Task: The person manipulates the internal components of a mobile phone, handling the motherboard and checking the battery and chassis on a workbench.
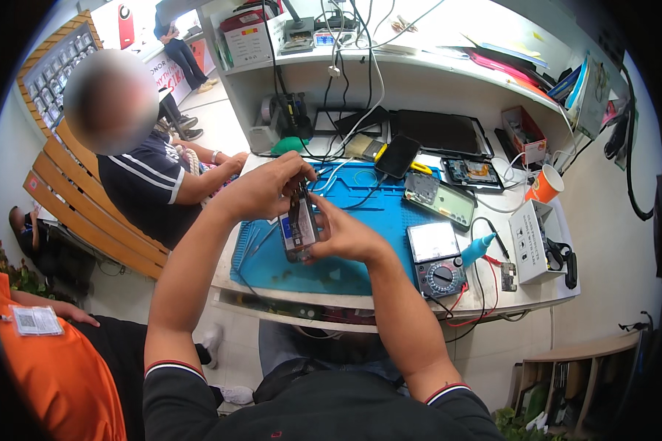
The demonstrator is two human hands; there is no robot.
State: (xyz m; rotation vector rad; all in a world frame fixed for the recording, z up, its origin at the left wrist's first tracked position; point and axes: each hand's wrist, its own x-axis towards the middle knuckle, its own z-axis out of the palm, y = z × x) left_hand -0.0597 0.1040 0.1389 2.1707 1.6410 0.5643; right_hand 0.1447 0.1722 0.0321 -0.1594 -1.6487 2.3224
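Note:
Above a blue repair mat (346,275) I hold up an opened phone (299,229), its insides partly showing. My left hand (281,180) pinches at its upper end, where a dark flat part stands up from the body. Around the lower right side of the phone wrap the fingers of my right hand (343,234). Just beyond my hands lies a dark smartphone (397,156) with a cable near it. What exactly the left fingertips grip is too small to make out.
To the right stand an analog multimeter (440,261), a blue bottle (478,248), a white box (535,242) and an orange cup (544,184). An opened phone shell (440,200) lies behind. Cables hang from the shelf (390,55). A seated person (143,173) is at the left.

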